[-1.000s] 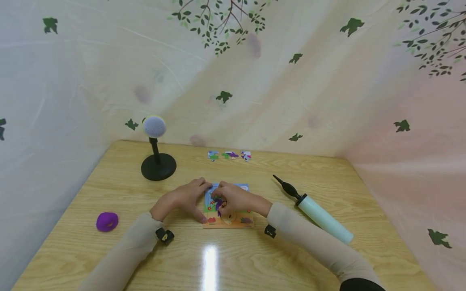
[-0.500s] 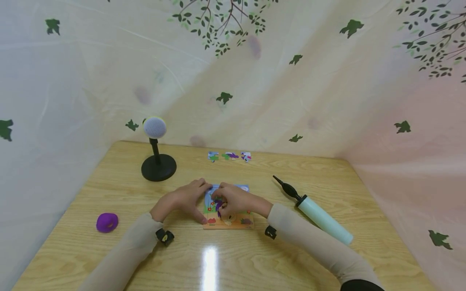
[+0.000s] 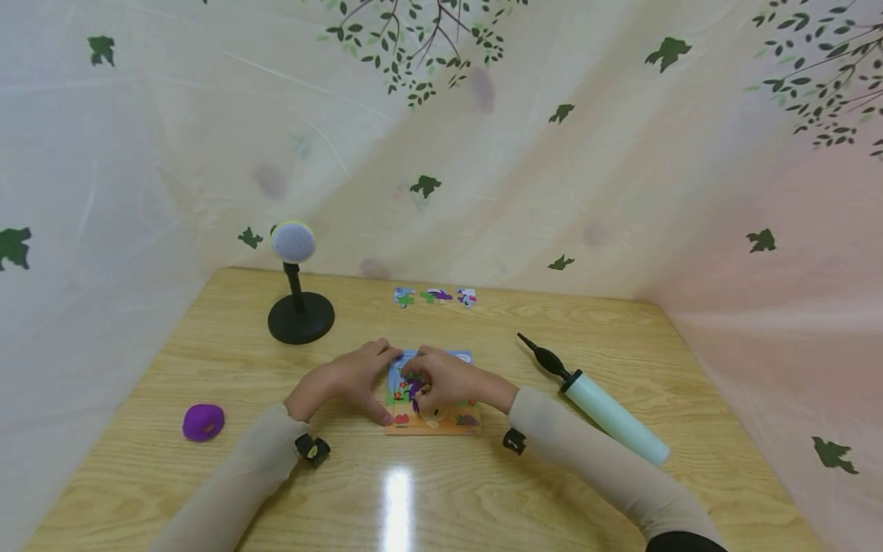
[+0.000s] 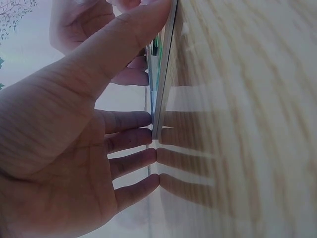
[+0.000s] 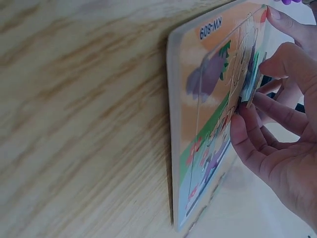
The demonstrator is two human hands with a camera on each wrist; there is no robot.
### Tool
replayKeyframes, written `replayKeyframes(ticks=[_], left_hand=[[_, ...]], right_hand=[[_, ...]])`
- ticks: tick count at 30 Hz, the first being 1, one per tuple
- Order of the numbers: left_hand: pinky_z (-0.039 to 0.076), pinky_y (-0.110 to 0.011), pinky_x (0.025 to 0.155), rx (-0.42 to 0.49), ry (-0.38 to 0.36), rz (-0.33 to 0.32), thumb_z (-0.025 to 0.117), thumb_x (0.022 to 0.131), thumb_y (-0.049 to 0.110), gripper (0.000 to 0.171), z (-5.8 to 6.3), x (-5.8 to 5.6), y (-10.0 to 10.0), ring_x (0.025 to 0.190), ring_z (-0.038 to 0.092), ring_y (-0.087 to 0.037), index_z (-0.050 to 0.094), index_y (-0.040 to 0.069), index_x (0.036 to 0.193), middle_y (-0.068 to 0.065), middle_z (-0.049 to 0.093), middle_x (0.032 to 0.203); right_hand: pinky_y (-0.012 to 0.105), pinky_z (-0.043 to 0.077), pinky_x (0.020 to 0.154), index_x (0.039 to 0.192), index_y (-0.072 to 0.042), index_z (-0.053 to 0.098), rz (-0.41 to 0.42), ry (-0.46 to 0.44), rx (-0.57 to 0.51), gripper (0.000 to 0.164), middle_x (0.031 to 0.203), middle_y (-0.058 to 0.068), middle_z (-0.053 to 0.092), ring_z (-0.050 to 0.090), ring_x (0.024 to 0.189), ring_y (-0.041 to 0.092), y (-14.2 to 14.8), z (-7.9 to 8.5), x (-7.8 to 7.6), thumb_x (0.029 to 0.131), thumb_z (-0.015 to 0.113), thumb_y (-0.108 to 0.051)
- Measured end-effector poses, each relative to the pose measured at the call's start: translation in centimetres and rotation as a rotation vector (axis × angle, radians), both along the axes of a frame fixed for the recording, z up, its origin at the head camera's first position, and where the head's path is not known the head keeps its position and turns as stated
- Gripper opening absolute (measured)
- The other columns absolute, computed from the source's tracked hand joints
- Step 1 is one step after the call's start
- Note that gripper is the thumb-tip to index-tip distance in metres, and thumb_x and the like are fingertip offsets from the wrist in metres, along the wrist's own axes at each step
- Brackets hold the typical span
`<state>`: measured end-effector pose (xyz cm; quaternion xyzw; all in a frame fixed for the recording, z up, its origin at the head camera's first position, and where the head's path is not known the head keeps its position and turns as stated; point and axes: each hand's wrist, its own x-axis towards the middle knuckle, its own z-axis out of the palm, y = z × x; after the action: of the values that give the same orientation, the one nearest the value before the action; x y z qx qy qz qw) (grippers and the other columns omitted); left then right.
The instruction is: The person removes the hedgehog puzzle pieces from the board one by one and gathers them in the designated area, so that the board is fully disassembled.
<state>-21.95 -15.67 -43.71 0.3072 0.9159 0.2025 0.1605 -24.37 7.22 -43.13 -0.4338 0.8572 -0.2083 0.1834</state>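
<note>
Under hands (image 3: 448, 376), puzzle board (image 3: 414, 428) partly hidden; pinched piece (image 5: 255, 82) mostly covered.

The jigsaw board (image 3: 434, 428) lies on the table (image 3: 483, 491), the left hand (image 3: 352, 377) at its left edge, the right hand (image 3: 447, 376) over its middle; three loose puzzle pieces (image 3: 440, 294) lie behind it, near the table's far edge. A desk microphone (image 3: 295, 284) stands left of the pieces; before it, farther left, lies a small object (image 3: 203, 422); a balloon pump (image 3: 607, 408), right of the board.
</note>
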Motion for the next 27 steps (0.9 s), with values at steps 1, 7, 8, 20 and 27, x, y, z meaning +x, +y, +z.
replayKeyframes(ticks=[1, 7, 8, 20, 27], left_hand=[[0.045, -0.051, 0.111, 0.001, 0.001, -0.001, 0.088, 0.073, 0.053, 0.109, 0.0, 0.0, 0.0, 0.126, 0.046, -0.028, 0.037, -0.002, 0.153, -0.014, 0.047, 0.136], [0.046, -0.051, 0.11, 0.002, 0.0, 0.004, 0.089, 0.073, 0.053, 0.111, 0.0, 0.0, 0.0, 0.124, 0.046, -0.028, 0.037, -0.003, 0.153, -0.014, 0.047, 0.135], [0.046, -0.05, 0.11, 0.002, -0.001, 0.006, 0.089, 0.072, 0.053, 0.111, 0.1, 0.1, 0.0, 0.124, 0.046, -0.028, 0.036, -0.003, 0.154, -0.014, 0.047, 0.135], [0.044, -0.053, 0.113, -0.018, -0.006, 0.031, 0.089, 0.072, 0.054, 0.115, 0.2, 0.2, 0.0, 0.134, 0.044, -0.032, 0.032, 0.001, 0.157, -0.015, 0.044, 0.141], [0.047, -0.051, 0.108, -0.017, -0.005, 0.034, 0.09, 0.071, 0.053, 0.113, 0.5, 0.5, 0.2, 0.123, 0.047, -0.028, 0.036, 0.0, 0.155, -0.014, 0.047, 0.134]], right_hand=[[0.017, 0.044, 0.067, 0.127, -0.003, 0.068, 0.001, 0.002, -0.003, 0.044, 0.106, 0.008, 0.059, 0.048, 0.08, 0.009, 0.0, 0.0, 0.0, 0.084, 0.073, -0.007], [0.018, 0.051, 0.073, 0.13, -0.002, 0.067, -0.028, -0.024, -0.008, 0.047, 0.111, 0.009, 0.059, 0.055, 0.087, 0.012, 0.2, 0.7, 0.1, 0.083, 0.074, -0.005], [0.019, 0.052, 0.074, 0.13, -0.002, 0.066, -0.036, -0.026, -0.01, 0.047, 0.112, 0.009, 0.059, 0.056, 0.089, 0.013, 0.2, 0.9, 0.1, 0.083, 0.074, -0.005], [0.027, 0.053, 0.077, 0.132, -0.009, 0.065, -0.094, 0.133, -0.045, 0.047, 0.117, 0.009, 0.061, 0.06, 0.099, 0.019, 0.3, 3.2, -3.9, 0.086, 0.074, -0.01], [0.035, 0.054, 0.087, 0.133, -0.006, 0.065, -0.121, 0.149, -0.115, 0.047, 0.12, 0.012, 0.061, 0.059, 0.105, 0.023, -0.8, 3.0, -6.8, 0.086, 0.072, -0.009]])
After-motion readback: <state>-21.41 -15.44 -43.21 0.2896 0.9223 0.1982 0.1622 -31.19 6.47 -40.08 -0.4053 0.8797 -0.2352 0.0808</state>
